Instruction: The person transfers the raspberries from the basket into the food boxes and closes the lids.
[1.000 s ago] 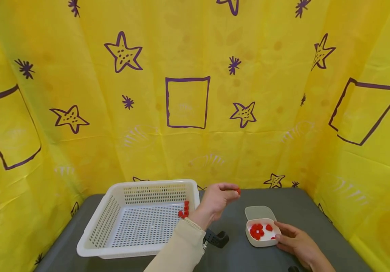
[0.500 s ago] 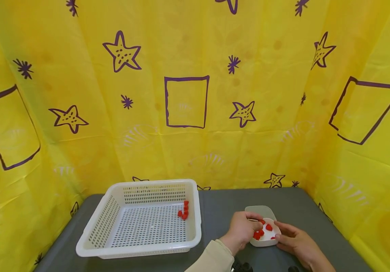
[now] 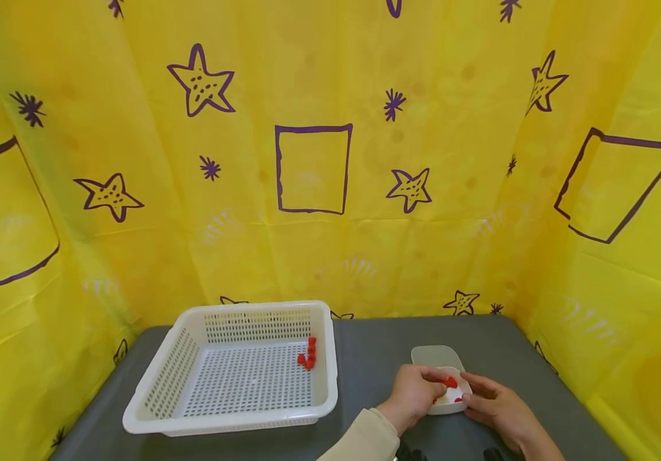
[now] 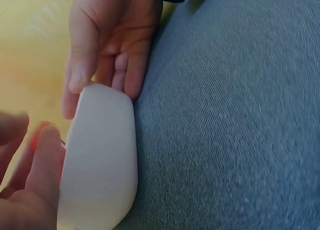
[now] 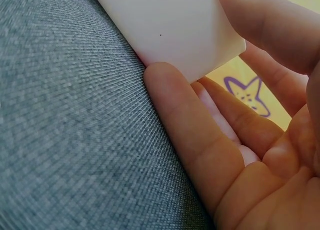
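On the right of the table, a small white box (image 3: 448, 408) stands uncovered with a few red pieces (image 3: 451, 382) inside. My left hand (image 3: 413, 392) reaches over its left side and hides part of the inside. In the left wrist view, the fingertips of that hand pinch a small red piece (image 4: 40, 136) beside the box wall. My right hand (image 3: 500, 410) holds the box at its right end. The right wrist view shows the thumb (image 5: 272, 29) at the upper side and a finger (image 5: 167, 89) against the lower corner.
A translucent lid (image 3: 435, 355) lies behind the box. To the left stands a large white plastic basket (image 3: 229, 422), with several red pieces (image 3: 310, 355) along its right wall. A grey cloth (image 3: 376, 346) covers the table, and a yellow curtain (image 3: 319, 262) surrounds it.
My left hand, pinching a red piece, has moved right and down from beside the basket into the box. My right hand keeps its hold on the box.
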Demonstrator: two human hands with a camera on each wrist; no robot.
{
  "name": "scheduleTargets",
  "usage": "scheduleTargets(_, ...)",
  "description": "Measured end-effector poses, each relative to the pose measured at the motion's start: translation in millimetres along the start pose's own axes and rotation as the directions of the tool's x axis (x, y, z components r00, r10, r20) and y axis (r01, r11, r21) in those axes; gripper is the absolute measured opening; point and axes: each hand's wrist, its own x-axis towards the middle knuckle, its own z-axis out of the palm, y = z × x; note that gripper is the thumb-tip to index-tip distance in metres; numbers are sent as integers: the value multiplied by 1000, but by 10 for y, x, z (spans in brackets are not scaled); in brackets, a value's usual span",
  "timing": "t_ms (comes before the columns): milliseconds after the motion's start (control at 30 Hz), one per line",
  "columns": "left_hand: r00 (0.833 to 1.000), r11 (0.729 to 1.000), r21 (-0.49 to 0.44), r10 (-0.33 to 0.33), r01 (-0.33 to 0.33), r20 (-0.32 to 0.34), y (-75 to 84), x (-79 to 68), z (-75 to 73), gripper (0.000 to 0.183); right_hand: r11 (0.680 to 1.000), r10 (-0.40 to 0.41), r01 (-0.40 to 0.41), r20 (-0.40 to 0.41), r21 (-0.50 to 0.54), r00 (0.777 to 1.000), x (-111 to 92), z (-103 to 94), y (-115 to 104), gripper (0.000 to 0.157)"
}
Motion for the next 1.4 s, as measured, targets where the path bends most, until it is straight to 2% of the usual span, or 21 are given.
scheduleTargets(167, 999, 1000, 11, 27, -27, 25, 36, 19, -30, 18, 1000, -17, 17, 3, -4, 1000, 28, 7, -28, 64)
scheduleTargets(367, 999, 1000, 1, -8, 8, 44, 114, -10, -77, 17, 1000, -5, 5, 20, 2, 1000, 29, 2, -27, 63)
scheduleTargets(433, 998, 999, -44, -11, 14, 64, 218, -22, -130, 18, 1000, 2, -2, 16, 8, 1000, 26, 9, -28, 63)
scheduleTargets(533, 993, 991, -135, 41, -26, 115, 485, -36, -285, 21, 1000, 10, -10, 7, 2, 1000, 29, 17, -25, 63)
scheduleTargets(633, 969, 980, -176, 133, -96, 209, 857, -43, -563, 28, 1000, 26, -26, -21, -10, 999, 37, 28, -26, 64)
scheduleTargets(700, 937, 970, -189, 202, -151, 286, 1116, -41, -808, 36, 999, 41, -41, -39, -12, 998, 42, 37, -27, 64)
scheduleTargets(800, 876, 954, -195, 287, -226, 388, 1449, -22, -1242, 50, 998, 57, -58, -56, -7, 997, 44, 46, -34, 64)
scheduleTargets(867, 844, 944, -200, 326, -264, 426, 1600, -2, -1539, 56, 998, 69, -69, -68, -5, 995, 42, 49, -37, 65)
scheduleTargets(933, 825, 935, -196, 352, -294, 443, 1677, 31, -1821, 59, 997, 76, -76, -80, -6, 994, 35, 46, -39, 67)
scheduleTargets(1000, 818, 932, -192, 363, -308, 446, 1684, 72, -2083, 62, 997, 81, -82, -91, -8, 993, 26, 39, -35, 68)
scheduleTargets(1067, 833, 936, -178, 351, -303, 427, 1632, 117, -2319, 62, 997, 75, -76, -90, -6, 993, 16, 30, -29, 68)
scheduleTargets(1167, 869, 949, -179, 310, -259, 386, 1460, 201, -2626, 61, 998, 56, -56, -71, 0, 996, 7, 19, -18, 67)
scheduleTargets(1267, 919, 970, -172, 222, -173, 327, 1219, 273, -2871, 59, 999, 50, -50, -61, 3, 997, 8, 22, -15, 66)
scheduleTargets(1333, 939, 980, -163, 162, -116, 303, 1041, 309, -2998, 58, 998, 59, -58, -70, 5, 996, 10, 34, -18, 67)
scheduleTargets(1400, 953, 988, -144, 100, -60, 287, 874, 332, -3095, 57, 997, 71, -71, -84, 6, 994, 14, 51, -20, 68)
